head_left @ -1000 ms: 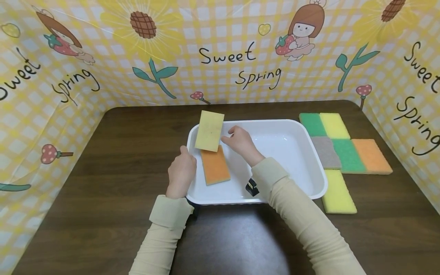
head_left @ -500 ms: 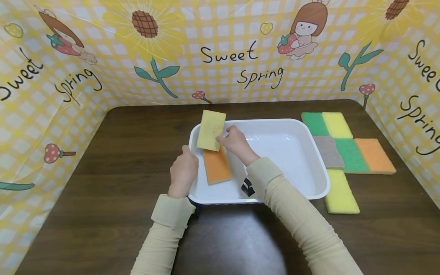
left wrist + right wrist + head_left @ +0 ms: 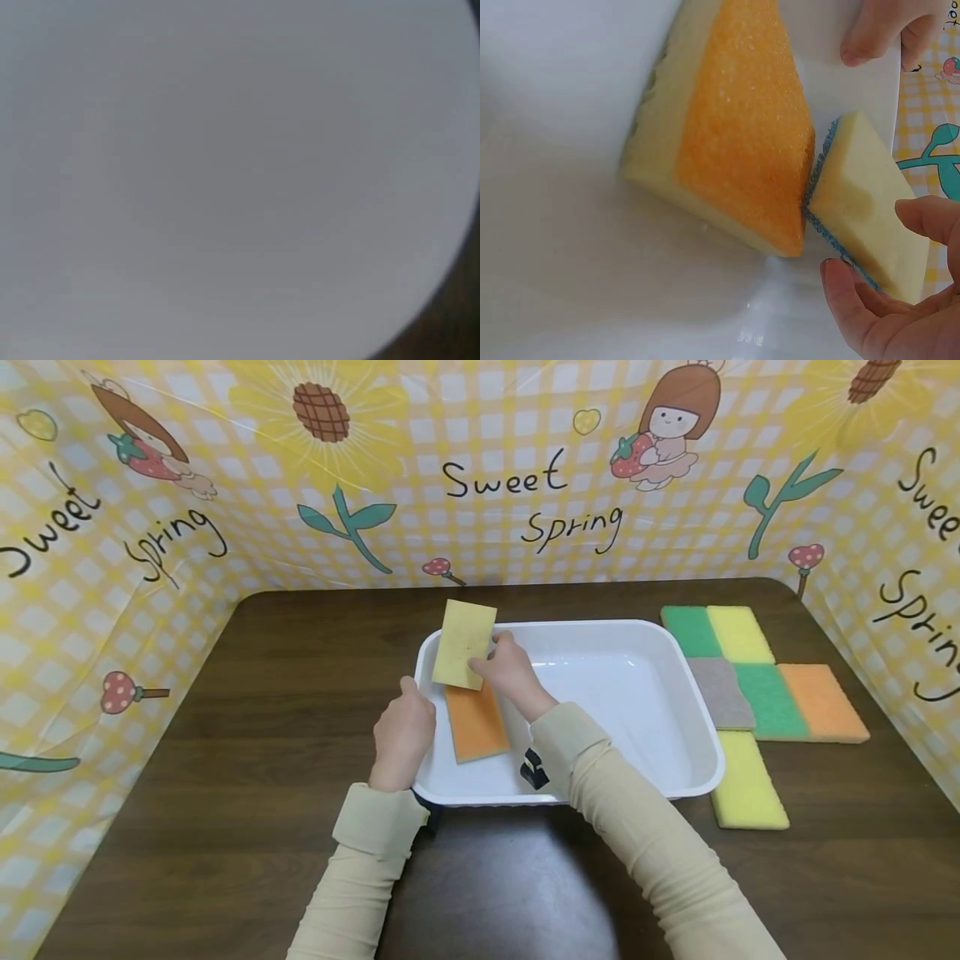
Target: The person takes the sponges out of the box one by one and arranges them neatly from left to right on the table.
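A person's right hand [image 3: 513, 672] pinches the pale yellow sponge [image 3: 463, 639] by its side edge at the far-left corner of a white tray [image 3: 607, 735], fingers narrowed on it, one on the yellow face and another against its blue backing. The sponge tilts, its lower edge seeming to meet the end of an orange-faced sponge [image 3: 478, 727] lying inside; whether it also leans on the rim cannot be told. An edge grip presumably leaves the broad face free for turning or shifting. The left hand [image 3: 405, 731] holds the tray's left rim, fingers curled over it, likely to steady it against the other hand's push. Just beyond the tray's right end, other sponges [image 3: 772, 697] lie flat on the dark surface [image 3: 187, 752], apparently set aside within reach.
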A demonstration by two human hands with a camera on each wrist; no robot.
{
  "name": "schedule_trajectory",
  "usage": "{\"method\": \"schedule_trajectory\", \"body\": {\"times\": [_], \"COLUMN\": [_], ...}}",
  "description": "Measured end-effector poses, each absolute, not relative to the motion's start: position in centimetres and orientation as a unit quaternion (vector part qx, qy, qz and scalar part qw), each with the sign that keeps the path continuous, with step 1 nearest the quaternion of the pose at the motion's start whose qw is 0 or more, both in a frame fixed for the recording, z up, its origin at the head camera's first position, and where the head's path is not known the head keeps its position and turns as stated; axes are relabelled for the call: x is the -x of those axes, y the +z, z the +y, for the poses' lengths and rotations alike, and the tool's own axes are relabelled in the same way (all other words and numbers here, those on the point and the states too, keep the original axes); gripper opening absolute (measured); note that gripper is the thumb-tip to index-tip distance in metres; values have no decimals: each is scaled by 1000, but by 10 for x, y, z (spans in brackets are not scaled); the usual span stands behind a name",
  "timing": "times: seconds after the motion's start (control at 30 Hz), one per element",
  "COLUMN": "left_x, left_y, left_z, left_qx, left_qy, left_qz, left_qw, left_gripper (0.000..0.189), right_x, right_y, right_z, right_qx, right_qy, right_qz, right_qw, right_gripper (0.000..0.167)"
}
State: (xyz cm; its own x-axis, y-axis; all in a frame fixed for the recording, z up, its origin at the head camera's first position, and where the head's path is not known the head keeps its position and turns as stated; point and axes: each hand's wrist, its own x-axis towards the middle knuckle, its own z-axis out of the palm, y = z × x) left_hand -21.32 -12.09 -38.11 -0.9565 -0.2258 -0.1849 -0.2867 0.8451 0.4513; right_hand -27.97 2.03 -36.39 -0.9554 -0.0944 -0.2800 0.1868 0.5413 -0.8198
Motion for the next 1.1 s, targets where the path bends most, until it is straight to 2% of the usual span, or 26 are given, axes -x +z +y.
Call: {"method": "schedule_trajectory", "body": {"times": [0.43, 1.1], "left_x": [212, 214], "left_y": [-382, -382], "left_z": [-121, -121], "left_qx": [131, 132], "left_qy": [247, 249], "left_qz": [959, 957], "left_qw": [54, 63], "left_gripper": [29, 30], "right_x": [283, 282], "right_y": [-370, -371], "right_z": [17, 16], "right_qx": [-43, -35], "right_qy": [-499, -511], "right_qz": [855, 847], "right_qw": [133, 140], "right_gripper": [69, 59]}}
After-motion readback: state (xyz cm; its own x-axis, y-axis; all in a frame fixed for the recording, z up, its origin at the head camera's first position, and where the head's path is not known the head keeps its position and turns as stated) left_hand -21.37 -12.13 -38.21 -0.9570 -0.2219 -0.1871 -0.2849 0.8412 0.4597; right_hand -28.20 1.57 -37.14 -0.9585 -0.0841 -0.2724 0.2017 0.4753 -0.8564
